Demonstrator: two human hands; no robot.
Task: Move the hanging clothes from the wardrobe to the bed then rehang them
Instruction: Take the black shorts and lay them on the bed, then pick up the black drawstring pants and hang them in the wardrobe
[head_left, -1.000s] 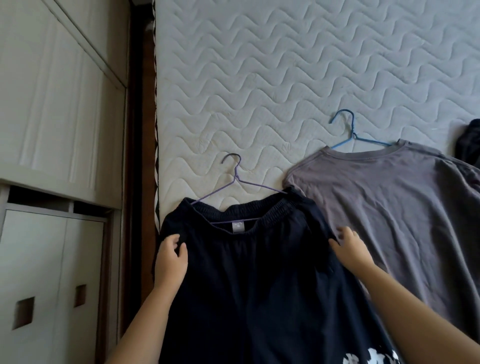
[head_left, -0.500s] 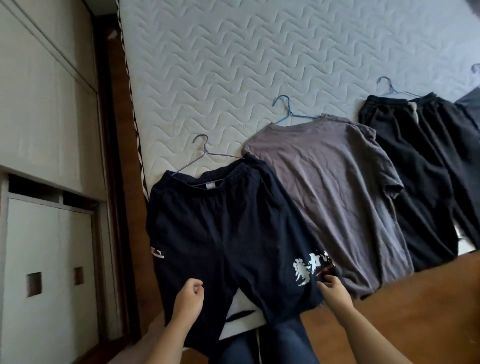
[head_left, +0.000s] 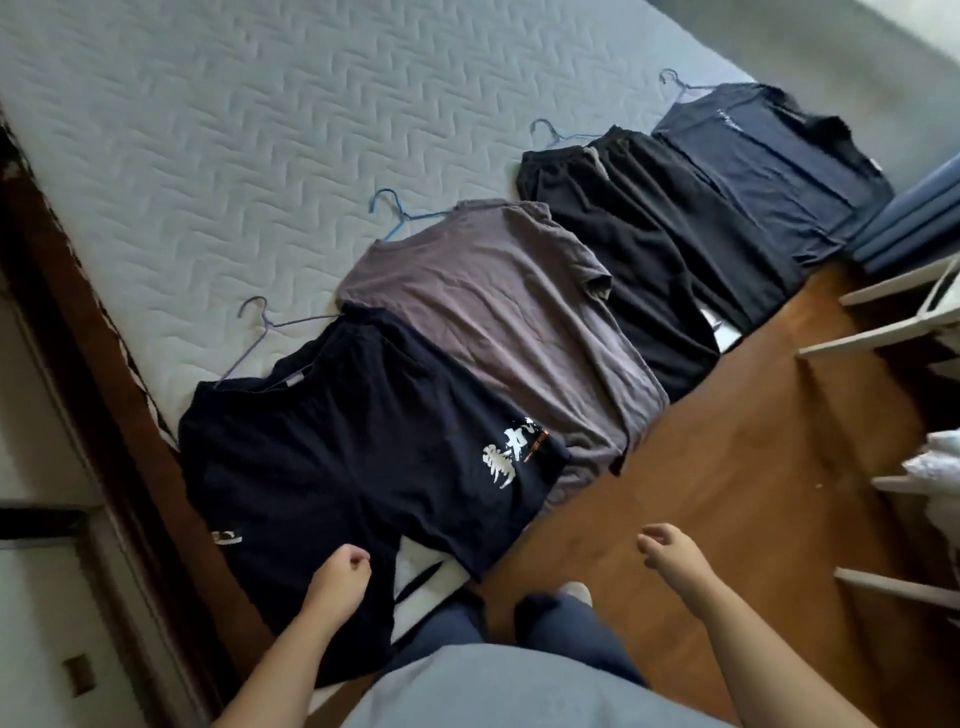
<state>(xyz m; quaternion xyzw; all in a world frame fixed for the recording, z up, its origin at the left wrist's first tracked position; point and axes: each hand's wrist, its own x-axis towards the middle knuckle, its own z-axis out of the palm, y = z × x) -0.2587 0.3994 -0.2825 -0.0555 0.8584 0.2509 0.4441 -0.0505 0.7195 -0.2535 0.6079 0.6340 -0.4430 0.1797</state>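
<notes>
L hand (head_left: 337, 577) curled, empty, over navy shorts (head_left: 332, 457) | R hand (head_left: 670, 551) loose, empty | shorts flat on bed (head_left: 208, 130)

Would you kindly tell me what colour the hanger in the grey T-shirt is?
The hanger is blue; head view.

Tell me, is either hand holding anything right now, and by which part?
The right hand holds nothing. The left hand is curled over a leg hem of the navy shorts; whether it pinches the cloth cannot be told.
</notes>
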